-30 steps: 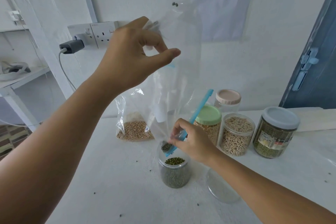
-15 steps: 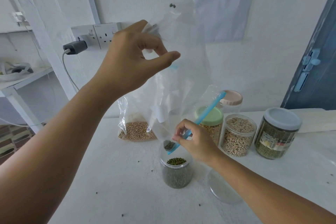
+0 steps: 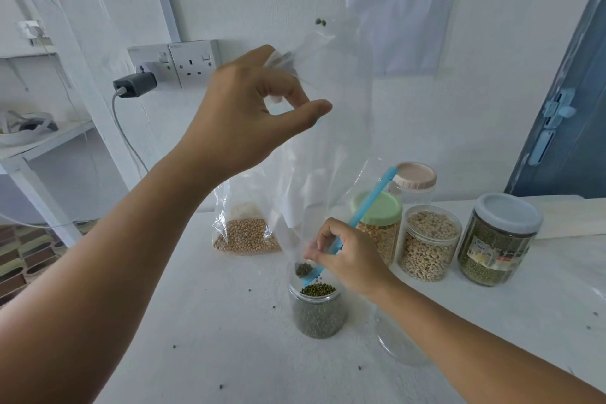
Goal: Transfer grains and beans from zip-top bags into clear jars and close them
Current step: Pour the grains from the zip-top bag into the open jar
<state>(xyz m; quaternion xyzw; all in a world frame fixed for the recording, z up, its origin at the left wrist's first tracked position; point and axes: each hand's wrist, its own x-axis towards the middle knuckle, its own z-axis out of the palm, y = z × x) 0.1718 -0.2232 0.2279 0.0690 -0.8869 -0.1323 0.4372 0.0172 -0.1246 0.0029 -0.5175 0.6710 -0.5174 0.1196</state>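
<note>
An almost empty clear zip-top bag (image 3: 331,128) hangs upside down over an open jar (image 3: 317,311) heaped with green mung beans. My left hand (image 3: 252,115) pinches the bag's upper corner high above the table. Lower down, my right hand (image 3: 344,256) pinches the bag's mouth by its blue zip strip (image 3: 370,203), just over the jar's rim. A small clump of beans sits in the bag's low corner, and two beans cling near its top.
A bag of pale soybeans (image 3: 246,233) leans at the back. Closed jars with green (image 3: 377,226), clear (image 3: 429,243), pink (image 3: 414,177) and grey (image 3: 498,239) lids stand to the right. A clear lid (image 3: 400,341) lies by the open jar. Stray beans dot the white table (image 3: 203,321).
The bag's mouth and blue strip shifted a little to the right with my right hand. More beans have dropped into the jar. My left hand kept its hold up high.
</note>
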